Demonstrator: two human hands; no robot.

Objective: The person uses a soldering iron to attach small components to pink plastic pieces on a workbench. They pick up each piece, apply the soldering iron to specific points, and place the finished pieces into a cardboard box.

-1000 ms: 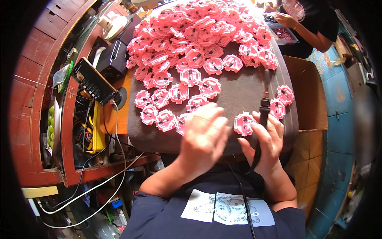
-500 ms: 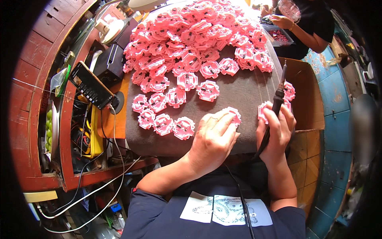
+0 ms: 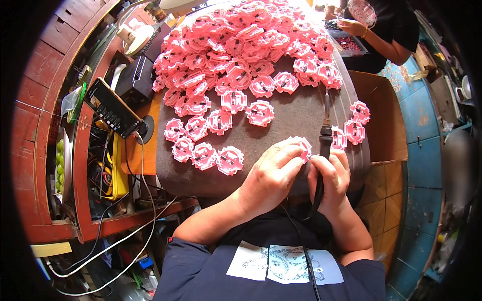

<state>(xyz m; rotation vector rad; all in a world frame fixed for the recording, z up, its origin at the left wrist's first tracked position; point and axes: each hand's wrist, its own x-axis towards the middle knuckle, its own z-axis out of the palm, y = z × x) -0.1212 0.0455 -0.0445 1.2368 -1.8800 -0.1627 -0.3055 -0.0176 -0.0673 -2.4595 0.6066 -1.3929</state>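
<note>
My left hand [image 3: 273, 173] is closed on a pink plastic piece [image 3: 304, 146] with ridged edges, held just left of a soldering iron. My right hand [image 3: 329, 178] grips the black-handled soldering iron [image 3: 326, 139], its metal tip pointing up toward the back of the dark padded work surface [image 3: 196, 175]. A heap of similar pink pieces [image 3: 236, 40] with small black parts fills the back of the surface. Several loose ones [image 3: 203, 155] lie at the front left, and a small group [image 3: 354, 132] lies right of the iron.
A phone [image 3: 113, 108] on a stand and black boxy devices [image 3: 133, 80] are at left. A yellow bin [image 3: 120, 173] with cables sits below them. A cardboard box [image 3: 381, 118] is at right. Another person [image 3: 386, 35] works at the back right beside a clear tray [image 3: 351, 45].
My left hand has taken a pink piece from the front group and moved right. My right hand moved out to the right-hand pieces, then back left with the iron toward my left hand.
</note>
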